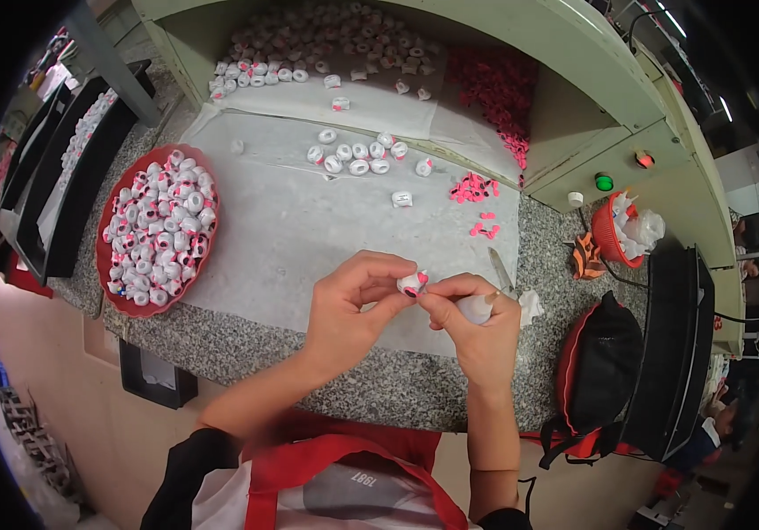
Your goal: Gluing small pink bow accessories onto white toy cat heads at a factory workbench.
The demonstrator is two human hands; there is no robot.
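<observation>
Between thumb and fingertips, my left hand (344, 305) pinches a small white rounded piece (411, 282) with pink and black parts on it. The fingertips of my right hand (478, 331) touch that piece's right side. A small white bottle with a tan pointed tip (475, 308) is tucked in the curled fingers of the right hand. Ahead on the white sheet (282, 221) lie several similar white pieces (358, 166), and one stands apart (402, 200). Small pink parts (473, 187) are heaped at the sheet's right, with a few nearer ones (485, 231).
A red basin (208, 256) full of white-and-pink pieces stands left. Under the shelf (592, 150) lie piles of white pieces (309, 40) and pink parts (494, 84). At right are a metal blade (500, 268), red basket (609, 243), orange-black item (587, 257) and black bag (605, 362).
</observation>
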